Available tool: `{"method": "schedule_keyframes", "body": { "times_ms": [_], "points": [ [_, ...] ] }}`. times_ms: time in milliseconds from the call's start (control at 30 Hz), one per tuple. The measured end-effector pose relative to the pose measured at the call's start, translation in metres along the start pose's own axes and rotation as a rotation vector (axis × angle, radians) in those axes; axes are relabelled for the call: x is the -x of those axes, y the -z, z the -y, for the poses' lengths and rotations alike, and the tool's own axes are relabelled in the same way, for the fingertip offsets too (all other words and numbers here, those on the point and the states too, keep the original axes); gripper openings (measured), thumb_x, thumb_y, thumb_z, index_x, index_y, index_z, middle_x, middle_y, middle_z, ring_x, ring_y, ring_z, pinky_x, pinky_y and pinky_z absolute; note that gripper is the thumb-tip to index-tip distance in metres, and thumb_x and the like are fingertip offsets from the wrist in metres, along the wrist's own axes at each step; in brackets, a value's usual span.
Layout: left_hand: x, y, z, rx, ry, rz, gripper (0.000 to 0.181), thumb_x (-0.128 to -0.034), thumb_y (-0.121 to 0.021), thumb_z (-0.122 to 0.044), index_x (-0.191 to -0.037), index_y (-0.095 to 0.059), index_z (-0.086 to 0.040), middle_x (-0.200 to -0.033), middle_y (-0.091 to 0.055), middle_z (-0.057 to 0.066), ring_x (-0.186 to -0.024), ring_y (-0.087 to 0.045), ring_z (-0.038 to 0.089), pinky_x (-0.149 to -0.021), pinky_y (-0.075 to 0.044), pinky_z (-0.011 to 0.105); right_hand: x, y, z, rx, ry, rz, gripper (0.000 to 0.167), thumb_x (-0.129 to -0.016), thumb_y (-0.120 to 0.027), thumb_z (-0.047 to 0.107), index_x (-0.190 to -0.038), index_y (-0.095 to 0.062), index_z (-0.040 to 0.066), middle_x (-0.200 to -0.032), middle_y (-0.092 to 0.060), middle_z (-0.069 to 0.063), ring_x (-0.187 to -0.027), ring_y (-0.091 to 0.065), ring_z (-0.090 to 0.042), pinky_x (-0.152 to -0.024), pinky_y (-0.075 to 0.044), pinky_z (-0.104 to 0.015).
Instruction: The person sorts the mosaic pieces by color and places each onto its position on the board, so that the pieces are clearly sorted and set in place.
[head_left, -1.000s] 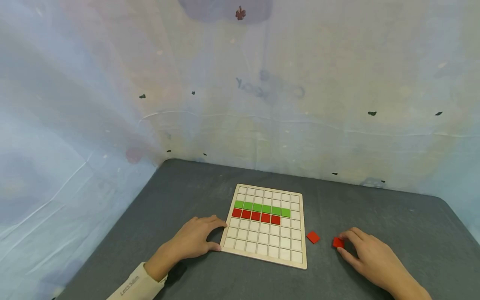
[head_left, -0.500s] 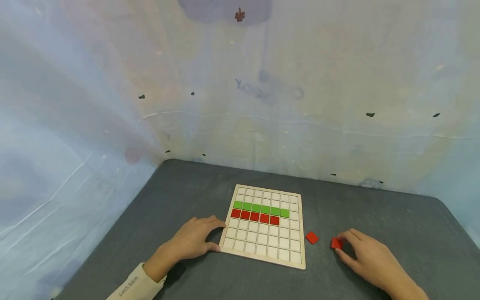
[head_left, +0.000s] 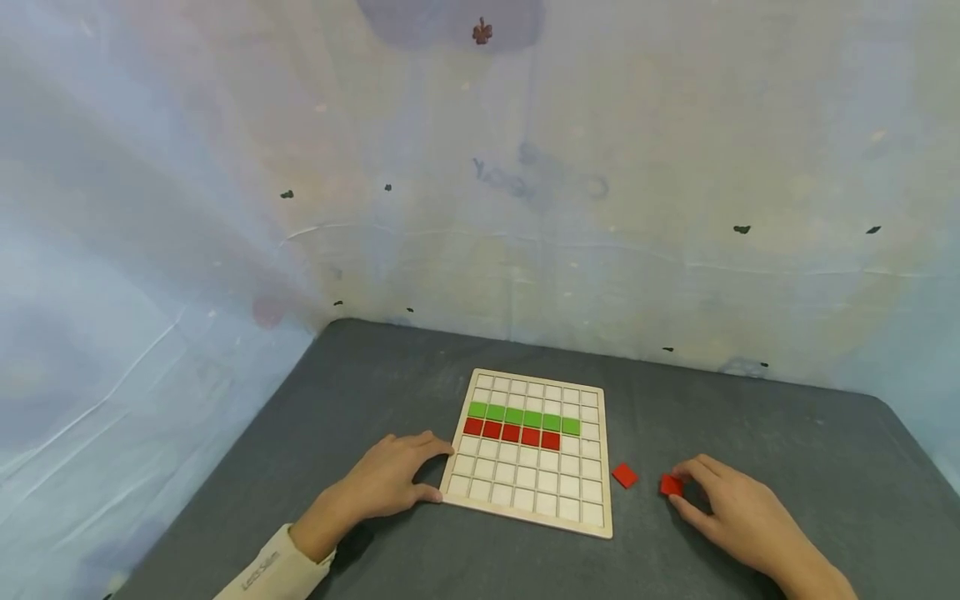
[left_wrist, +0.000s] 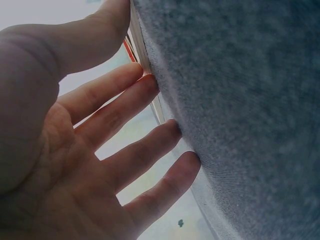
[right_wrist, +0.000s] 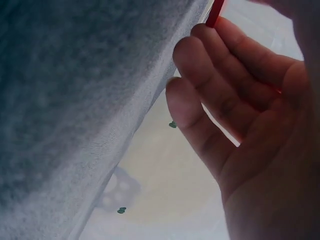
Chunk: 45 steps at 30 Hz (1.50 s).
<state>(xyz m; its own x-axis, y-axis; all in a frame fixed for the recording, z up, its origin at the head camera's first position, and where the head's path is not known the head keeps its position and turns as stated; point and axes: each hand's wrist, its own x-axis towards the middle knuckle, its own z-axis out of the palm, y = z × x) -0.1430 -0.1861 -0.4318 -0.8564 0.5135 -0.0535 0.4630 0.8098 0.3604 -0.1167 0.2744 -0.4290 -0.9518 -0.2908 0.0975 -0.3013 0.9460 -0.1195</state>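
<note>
A light wooden grid board point(head_left: 527, 523) lies flat on the dark table. Across it run a row of green square tiles point(head_left: 533, 418) and, just nearer, a shorter row of red square tiles point(head_left: 511, 432). My left hand point(head_left: 390, 473) touches the board's left edge with thumb and fingertips; the left wrist view shows its fingers point(left_wrist: 145, 147) spread and fairly straight. To the right of the board, my right hand point(head_left: 738, 512) pinches a red square tile point(head_left: 670, 485) between thumb and fingers, at table level. Part of that tile point(right_wrist: 215, 12) shows at the top of the right wrist view.
One loose red tile point(head_left: 625, 476) lies between the board's right edge and my right hand. Behind the grey table point(head_left: 420, 358) hangs a pale patterned curtain point(head_left: 600, 208), which also closes off the left side.
My right hand has shifted very slightly left with the red tile. The left hand and the board look unmoved.
</note>
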Motion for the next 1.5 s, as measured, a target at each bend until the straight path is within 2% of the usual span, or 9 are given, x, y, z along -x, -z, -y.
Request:
{"method": "schedule_keyframes", "body": {
  "times_ms": [133, 267, 467, 700, 1067, 1300, 1500],
  "points": [
    [0.0, 0.0, 0.0, -0.001, -0.001, -0.002, 0.063, -0.0815, -0.08, -0.04, -0.138, -0.059, -0.022, -0.14, -0.06, 0.004, -0.126, -0.06, 0.029, -0.101, -0.043, 0.065, -0.002, -0.001, 0.001, -0.011, 0.005, 0.003, 0.022, -0.083, -0.079, 0.04, -0.099, -0.068, 0.031, -0.095, -0.063, 0.016, -0.077, -0.06, -0.001, -0.065, -0.052, -0.03],
    [0.0, 0.0, 0.0, -0.014, -0.008, -0.003, 0.062, -0.0815, -0.08, -0.041, -0.137, -0.06, -0.022, -0.137, -0.061, 0.002, -0.122, -0.062, 0.026, -0.098, -0.045, 0.061, -0.005, -0.003, 0.003, -0.008, 0.017, 0.001, 0.021, -0.083, -0.079, 0.038, -0.098, -0.067, 0.031, -0.094, -0.062, 0.017, -0.078, -0.061, -0.002, -0.066, -0.053, -0.031],
    [-0.001, 0.0, -0.001, -0.021, 0.004, 0.003, 0.061, -0.0822, -0.079, -0.042, -0.137, -0.06, -0.023, -0.137, -0.061, 0.002, -0.123, -0.062, 0.025, -0.099, -0.044, 0.061, -0.012, -0.003, 0.007, 0.009, 0.076, -0.029, 0.021, -0.083, -0.079, 0.038, -0.099, -0.067, 0.032, -0.093, -0.061, 0.018, -0.08, -0.062, -0.002, -0.068, -0.055, -0.031],
    [-0.002, 0.002, -0.004, -0.015, 0.0, 0.007, 0.061, -0.0822, -0.079, -0.042, -0.137, -0.06, -0.023, -0.135, -0.062, 0.0, -0.121, -0.062, 0.024, -0.098, -0.046, 0.058, -0.018, -0.003, 0.008, -0.028, 0.073, 0.004, 0.02, -0.085, -0.077, 0.039, -0.101, -0.067, 0.032, -0.097, -0.062, 0.018, -0.082, -0.063, -0.002, -0.068, -0.055, -0.03],
    [0.0, 0.002, -0.002, -0.016, -0.001, 0.002, 0.062, -0.0814, -0.08, -0.042, -0.137, -0.06, -0.023, -0.134, -0.062, 0.0, -0.121, -0.062, 0.024, -0.097, -0.046, 0.059, -0.022, -0.004, 0.01, -0.027, 0.094, -0.004, 0.021, -0.086, -0.077, 0.04, -0.102, -0.066, 0.033, -0.1, -0.063, 0.018, -0.078, -0.06, 0.002, -0.065, -0.052, -0.028],
    [0.0, 0.002, -0.003, -0.012, 0.004, 0.009, 0.062, -0.082, -0.079, -0.041, -0.137, -0.059, -0.023, -0.136, -0.062, 0.0, -0.122, -0.062, 0.025, -0.098, -0.045, 0.059, -0.027, -0.005, 0.012, -0.011, 0.1, 0.015, 0.022, -0.086, -0.077, 0.04, -0.104, -0.067, 0.032, -0.096, -0.061, 0.017, -0.073, -0.052, 0.005, -0.062, -0.048, -0.027],
    [0.0, 0.002, -0.003, -0.013, 0.004, 0.002, 0.062, -0.0816, -0.08, -0.041, -0.137, -0.06, -0.023, -0.136, -0.062, 0.001, -0.123, -0.062, 0.025, -0.098, -0.045, 0.059, -0.032, -0.006, 0.017, -0.008, 0.146, -0.023, 0.023, -0.086, -0.077, 0.039, -0.105, -0.067, 0.03, -0.094, -0.059, 0.018, -0.074, -0.053, 0.005, -0.062, -0.048, -0.026]
  ]
}}
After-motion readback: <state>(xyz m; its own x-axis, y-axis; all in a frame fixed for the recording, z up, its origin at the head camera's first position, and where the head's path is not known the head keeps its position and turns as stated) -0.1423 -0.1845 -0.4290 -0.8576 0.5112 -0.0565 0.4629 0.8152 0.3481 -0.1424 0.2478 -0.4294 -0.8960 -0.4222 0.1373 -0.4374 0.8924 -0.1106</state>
